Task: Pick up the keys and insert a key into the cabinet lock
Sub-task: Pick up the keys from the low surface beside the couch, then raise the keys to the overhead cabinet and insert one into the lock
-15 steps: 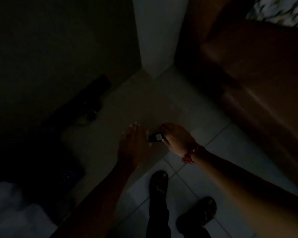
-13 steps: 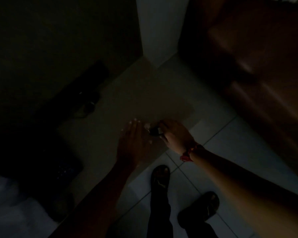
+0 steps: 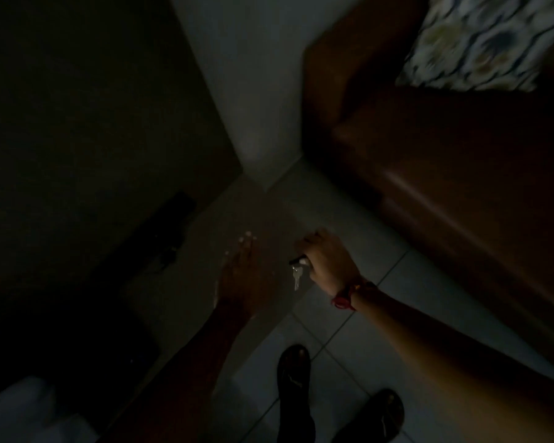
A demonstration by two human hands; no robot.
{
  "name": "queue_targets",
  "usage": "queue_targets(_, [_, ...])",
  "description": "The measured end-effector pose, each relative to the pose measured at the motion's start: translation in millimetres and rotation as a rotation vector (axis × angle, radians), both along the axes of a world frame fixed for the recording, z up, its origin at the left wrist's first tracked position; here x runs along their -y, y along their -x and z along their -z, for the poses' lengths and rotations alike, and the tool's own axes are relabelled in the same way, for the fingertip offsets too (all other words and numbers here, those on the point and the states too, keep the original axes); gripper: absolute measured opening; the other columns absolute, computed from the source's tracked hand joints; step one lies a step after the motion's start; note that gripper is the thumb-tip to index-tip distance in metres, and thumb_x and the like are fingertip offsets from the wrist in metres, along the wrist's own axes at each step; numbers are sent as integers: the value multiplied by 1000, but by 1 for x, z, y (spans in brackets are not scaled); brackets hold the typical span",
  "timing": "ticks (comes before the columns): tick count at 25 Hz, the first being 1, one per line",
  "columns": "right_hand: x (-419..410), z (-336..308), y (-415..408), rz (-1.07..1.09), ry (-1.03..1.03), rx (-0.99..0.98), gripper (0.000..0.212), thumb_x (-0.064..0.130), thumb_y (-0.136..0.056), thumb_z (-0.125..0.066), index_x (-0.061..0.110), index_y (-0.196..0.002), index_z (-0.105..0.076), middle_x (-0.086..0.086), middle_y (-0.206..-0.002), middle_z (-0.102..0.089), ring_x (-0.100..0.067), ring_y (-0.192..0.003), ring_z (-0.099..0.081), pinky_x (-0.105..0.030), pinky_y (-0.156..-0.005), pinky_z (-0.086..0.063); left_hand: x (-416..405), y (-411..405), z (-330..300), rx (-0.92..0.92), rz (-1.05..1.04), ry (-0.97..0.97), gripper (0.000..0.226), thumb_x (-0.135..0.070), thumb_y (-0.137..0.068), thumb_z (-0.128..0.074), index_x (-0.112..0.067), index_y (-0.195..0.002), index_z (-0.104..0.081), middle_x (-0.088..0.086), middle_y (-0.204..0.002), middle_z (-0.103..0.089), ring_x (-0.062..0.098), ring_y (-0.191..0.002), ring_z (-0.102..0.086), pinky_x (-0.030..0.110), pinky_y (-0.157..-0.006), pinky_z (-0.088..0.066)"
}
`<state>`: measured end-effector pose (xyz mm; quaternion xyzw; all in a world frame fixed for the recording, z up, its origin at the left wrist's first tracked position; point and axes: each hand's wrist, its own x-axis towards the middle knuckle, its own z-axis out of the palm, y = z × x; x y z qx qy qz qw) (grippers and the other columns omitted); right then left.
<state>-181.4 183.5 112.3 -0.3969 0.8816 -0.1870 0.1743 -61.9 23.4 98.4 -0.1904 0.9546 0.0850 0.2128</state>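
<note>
Keys (image 3: 296,276) lifted in a dim room.
Right hand (image 3: 327,262) pinches them, one key dangling; left hand (image 3: 242,276) flat, fingers apparently spread.

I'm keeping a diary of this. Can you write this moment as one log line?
right hand: gripping keys, one dangling | left hand: open, flat, empty | lock: not visible | scene: very dark

Two bare hands: a flat left hand (image 3: 242,276) and a closed right hand (image 3: 328,262). One small silver metal key (image 3: 296,278) dangles, possibly more hidden. Two dark sandals (image 3: 293,375). One patterned cushion (image 3: 480,39).
</note>
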Motion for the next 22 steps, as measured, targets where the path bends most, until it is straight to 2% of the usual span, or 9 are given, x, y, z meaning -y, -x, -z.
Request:
queue_targets(3, [-46,-108,54,137,98,-9,9,7,-81,-66,14,-85,-63,-6,-91,-67,-29,-96,-54,-46,-79,-47,-33,76,-107,-120,70,32,78,-45,-102,-41,-11,-162,-3,10,-173,2,23,-160,-4,46,-129,-13])
queue_targets(5, [-86,-192,89,284,185,-6,13,7,-80,-69,16,-81,-59,-5,-88,-66,-25,-90,-56,-43,-79,-49,-69,127,-195,-232,122,51,75,-42,-103,-41,-10,-162,-6,10,-172,-3,24,-160,-7,47,-129,-14])
queue_targets(9, [-174,-368,144,444,382,-67,28,5,-75,-72,19,-97,-62,-6,-93,-71,-24,-87,-64,-31,-76,-48,-155,206,-371,-436,278,168,64,-41,-108,-13,-11,-162,4,10,-172,7,21,-160,2,40,-130,-8])
queue_targets(11, [-229,-455,160,451,455,-132,42,1,-75,-69,21,-112,-65,-8,-101,-74,-19,-85,-64,-26,-76,-47,-206,233,-460,-535,381,195,62,-40,-109,-12,-11,-162,2,10,-172,6,21,-160,0,39,-130,-9])
queue_targets(13, [-283,-528,171,460,514,-236,45,-2,-78,-66,17,-119,-66,-9,-116,-71,-17,-97,-63,-26,-89,-47,-254,251,-535,-648,438,188,61,-39,-109,-18,-11,-162,-5,10,-173,1,21,-160,-4,41,-130,-9])
queue_targets(15, [-341,-591,172,523,567,-311,42,-3,-78,-67,13,-116,-67,-9,-118,-70,-13,-100,-63,-25,-93,-47,-303,262,-594,-739,510,199,60,-38,-110,-20,-11,-162,-7,12,-172,0,23,-160,-4,43,-130,-9])
queue_targets(18, [-416,-661,167,576,627,-399,32,-7,-72,-69,12,-99,-69,-10,-93,-74,5,-65,-58,-16,-64,-47,-370,278,-656,-911,574,105,61,-34,-109,-32,-5,-160,-19,15,-171,-13,26,-159,-14,48,-129,-15])
queue_targets(20, [-472,-700,159,644,602,-460,24,-5,-74,-72,8,-94,-68,-12,-88,-74,4,-60,-56,-4,-56,-42,-424,287,-690,-981,643,78,60,-36,-108,-34,-5,-159,-23,14,-170,-19,26,-158,-19,49,-129,-16])
queue_targets(22, [-527,-731,155,716,583,-536,20,-1,-75,-75,5,-92,-68,-13,-88,-75,-7,-65,-61,-2,-59,-43,-479,297,-715,-1034,720,76,60,-37,-108,-33,-5,-158,-25,14,-169,-22,26,-158,-20,49,-129,-18])
